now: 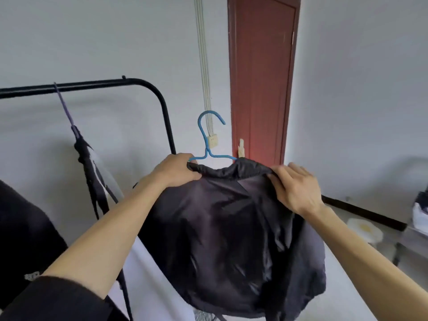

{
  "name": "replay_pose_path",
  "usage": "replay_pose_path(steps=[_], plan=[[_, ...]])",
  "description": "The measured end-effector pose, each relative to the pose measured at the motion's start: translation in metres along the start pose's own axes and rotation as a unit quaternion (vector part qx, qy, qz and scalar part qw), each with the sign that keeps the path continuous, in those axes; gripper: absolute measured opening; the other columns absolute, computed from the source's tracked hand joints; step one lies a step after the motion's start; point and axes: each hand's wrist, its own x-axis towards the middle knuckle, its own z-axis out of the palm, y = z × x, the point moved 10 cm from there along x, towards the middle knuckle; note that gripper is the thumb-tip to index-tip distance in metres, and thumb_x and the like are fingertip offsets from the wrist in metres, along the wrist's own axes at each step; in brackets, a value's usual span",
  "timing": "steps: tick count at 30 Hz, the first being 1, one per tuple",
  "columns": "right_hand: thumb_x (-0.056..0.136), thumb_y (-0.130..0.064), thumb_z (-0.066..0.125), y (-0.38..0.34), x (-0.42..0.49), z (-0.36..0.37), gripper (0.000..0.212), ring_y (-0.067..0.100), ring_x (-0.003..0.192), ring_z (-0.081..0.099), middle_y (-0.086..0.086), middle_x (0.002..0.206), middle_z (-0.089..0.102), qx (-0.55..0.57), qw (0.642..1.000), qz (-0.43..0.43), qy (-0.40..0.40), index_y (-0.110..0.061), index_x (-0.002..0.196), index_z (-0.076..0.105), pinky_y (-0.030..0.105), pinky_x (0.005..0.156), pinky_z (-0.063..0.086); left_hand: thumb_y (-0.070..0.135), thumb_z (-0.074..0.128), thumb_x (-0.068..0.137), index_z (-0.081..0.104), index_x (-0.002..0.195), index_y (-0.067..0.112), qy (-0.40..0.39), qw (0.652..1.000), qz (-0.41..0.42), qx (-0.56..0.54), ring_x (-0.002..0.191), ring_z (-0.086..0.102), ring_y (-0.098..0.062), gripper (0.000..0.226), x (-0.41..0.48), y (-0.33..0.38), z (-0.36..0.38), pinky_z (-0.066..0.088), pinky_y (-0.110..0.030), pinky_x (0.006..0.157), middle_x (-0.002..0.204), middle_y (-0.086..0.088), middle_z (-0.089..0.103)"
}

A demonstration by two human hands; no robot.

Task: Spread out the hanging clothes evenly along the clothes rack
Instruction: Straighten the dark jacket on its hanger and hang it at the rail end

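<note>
A dark shiny jacket [231,232] on a blue hanger [209,137] is held off the rack, to the right of the black clothes rack [97,84]. My left hand [176,170] grips the jacket's left shoulder and the hanger's left arm. My right hand [294,186] pinches the jacket's collar on the right side. The hanger's hook points up in free air. A purple hanger [67,112] with a dark and white garment [95,177] hangs on the rack's bar. Another dark garment [25,239] hangs at the far left.
A red-brown door [261,77] stands in the white wall behind the jacket, with a wall socket [212,140] and cable ducts to its left. A round white stool [364,230] and a metal shelf with items [416,218] are at the right.
</note>
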Motion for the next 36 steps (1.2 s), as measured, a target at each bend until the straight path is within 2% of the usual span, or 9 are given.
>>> replay_pose_path(steps=[3,7,12,17,22,24,27,31,36], plan=[[0.094,-0.041,0.055,0.05,-0.008,0.011,0.021,0.027,0.1,0.054,-0.006,0.104,0.067,-0.047,0.981,0.18,-0.056,-0.029,0.103,0.069,0.041,0.087,0.039,0.044,0.07,0.077,0.058,0.086,0.019,-0.067,0.996,0.061,-0.022,0.075,0.051,-0.014,0.03,-0.003,0.04,0.031,0.038,-0.028,0.066,0.08,0.004,0.054],[0.087,-0.045,0.057,0.069,-0.036,0.037,0.02,0.03,0.099,0.057,-0.001,0.105,0.062,0.037,0.929,0.329,-0.164,-0.032,0.098,0.065,0.04,0.083,0.048,0.018,0.067,0.069,0.034,0.063,0.022,-0.124,0.98,0.108,-0.11,0.059,0.034,-0.016,0.034,-0.018,0.088,0.095,0.026,-0.03,0.055,0.062,0.006,0.04],[0.09,-0.059,0.045,0.039,-0.101,0.058,0.05,0.027,0.06,0.062,-0.002,0.056,0.059,0.242,0.828,0.431,-0.266,-0.018,0.062,0.051,0.032,0.055,0.041,0.008,0.061,0.071,0.059,0.094,0.012,-0.14,0.931,-0.036,-0.335,0.07,0.05,-0.011,0.023,-0.024,0.081,0.156,0.035,-0.025,0.059,0.081,0.005,0.058],[0.074,-0.083,0.047,-0.037,-0.131,0.055,0.072,0.023,0.068,0.069,0.002,0.078,0.068,0.406,0.705,0.409,-0.414,-0.014,0.091,0.056,0.032,0.054,0.051,0.004,0.062,0.072,0.063,0.087,0.006,-0.041,0.855,-0.148,-0.496,0.079,0.056,-0.024,0.015,-0.01,0.082,0.167,0.043,-0.026,0.06,0.079,-0.005,0.062],[0.072,-0.048,0.062,-0.045,-0.114,0.051,0.037,0.018,0.083,0.062,-0.001,0.09,0.066,0.301,0.779,0.338,-0.435,-0.02,0.095,0.054,0.031,0.069,0.05,0.015,0.062,0.08,0.055,0.1,0.008,-0.044,0.771,-0.242,-0.587,0.087,0.058,-0.029,0.022,-0.007,0.084,0.181,0.053,-0.038,0.084,0.083,-0.008,0.057],[0.07,-0.024,0.059,-0.042,-0.094,0.046,0.014,0.016,0.067,0.056,-0.004,0.072,0.061,0.327,0.794,0.323,-0.398,-0.016,0.074,0.049,0.029,0.059,0.042,0.019,0.063,0.079,0.061,0.088,0.008,-0.066,0.794,-0.218,-0.564,0.076,0.059,-0.025,0.014,-0.003,0.084,0.17,0.052,-0.032,0.072,0.076,-0.006,0.06],[0.061,-0.005,0.056,-0.045,-0.073,0.038,0.016,0.015,0.057,0.044,-0.002,0.059,0.049,0.466,0.727,0.355,-0.359,-0.016,0.063,0.045,0.033,0.058,0.036,0.032,0.059,0.083,0.067,0.091,0.011,-0.091,0.891,-0.116,-0.43,0.075,0.066,-0.02,0.023,0.004,0.074,0.126,0.053,-0.033,0.077,0.078,0.0,0.07],[0.056,0.0,0.054,-0.079,-0.022,0.036,0.016,0.017,0.062,0.044,0.003,0.064,0.047,0.558,0.682,0.297,-0.367,-0.003,0.071,0.048,0.03,0.06,0.035,0.041,0.052,0.085,0.066,0.089,0.026,0.053,0.978,-0.015,-0.201,0.095,0.064,-0.015,0.021,-0.006,0.024,0.01,0.05,-0.034,0.083,0.097,0.011,0.07],[0.059,0.005,0.053,-0.142,0.058,0.044,0.021,0.014,0.062,0.052,0.0,0.064,0.055,0.618,0.653,0.217,-0.38,0.002,0.079,0.057,0.021,0.059,0.042,0.037,0.048,0.089,0.059,0.117,0.022,0.332,0.927,-0.067,0.161,0.122,0.046,-0.029,0.034,-0.047,-0.045,-0.121,0.04,-0.043,0.092,0.13,-0.003,0.054]])
